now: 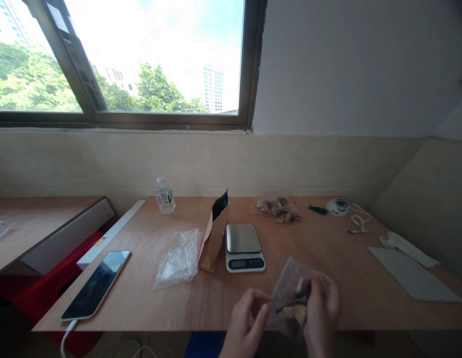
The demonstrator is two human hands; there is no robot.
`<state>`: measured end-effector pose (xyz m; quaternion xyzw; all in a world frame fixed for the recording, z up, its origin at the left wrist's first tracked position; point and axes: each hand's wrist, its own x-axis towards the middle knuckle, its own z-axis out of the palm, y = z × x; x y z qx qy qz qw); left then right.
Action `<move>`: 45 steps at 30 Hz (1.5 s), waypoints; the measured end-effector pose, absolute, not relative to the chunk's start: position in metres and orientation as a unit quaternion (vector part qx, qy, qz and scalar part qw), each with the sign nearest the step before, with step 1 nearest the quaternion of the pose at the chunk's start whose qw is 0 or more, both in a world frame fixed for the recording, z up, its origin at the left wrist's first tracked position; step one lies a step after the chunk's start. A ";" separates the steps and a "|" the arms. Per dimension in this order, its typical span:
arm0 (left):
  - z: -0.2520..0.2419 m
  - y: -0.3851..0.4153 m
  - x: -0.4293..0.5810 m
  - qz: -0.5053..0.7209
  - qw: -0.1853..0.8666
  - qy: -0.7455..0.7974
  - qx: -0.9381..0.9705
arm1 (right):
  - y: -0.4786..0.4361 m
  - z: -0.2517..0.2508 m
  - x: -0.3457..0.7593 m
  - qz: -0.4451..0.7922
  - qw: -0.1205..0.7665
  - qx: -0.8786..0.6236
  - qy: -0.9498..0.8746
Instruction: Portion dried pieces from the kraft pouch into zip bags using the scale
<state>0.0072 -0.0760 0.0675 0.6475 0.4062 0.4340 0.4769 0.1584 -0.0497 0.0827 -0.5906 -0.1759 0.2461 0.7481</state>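
Both my hands hold a small clear zip bag (290, 293) with brown dried pieces inside, just above the near edge of the wooden table (328, 258). My left hand (248, 323) pinches the bag's left edge. My right hand (322, 311) wraps around its right side. Right behind the bag stands a small digital kitchen scale (244, 246) with a bare steel platform. A brown paper pouch (215, 233) stands open to the left of the scale, and a stack of clear zip bags (179, 257) lies beside it.
A second bag of dried pieces (277, 208), a green screwdriver (313, 209), a tape roll (338, 206) and a white cord (359, 223) lie at the back. A water bottle (164, 196) stands back left. A phone (97, 283) on a cable lies front left. Paper sheets (413, 271) lie right.
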 end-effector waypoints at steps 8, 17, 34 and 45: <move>0.067 -0.062 -0.012 0.421 0.471 0.421 0.651 | -0.050 0.087 0.143 0.317 0.748 -0.551 -0.189; 0.074 -0.067 -0.001 0.368 0.548 0.369 0.654 | -0.043 0.073 0.144 0.250 0.706 -0.609 -0.262; 0.066 -0.039 0.012 0.572 0.632 0.351 0.387 | -0.056 0.097 0.123 0.317 0.477 -0.539 -0.617; 0.078 -0.028 0.008 0.554 0.594 0.366 0.453 | -0.053 0.099 0.119 0.231 0.445 -0.573 -0.649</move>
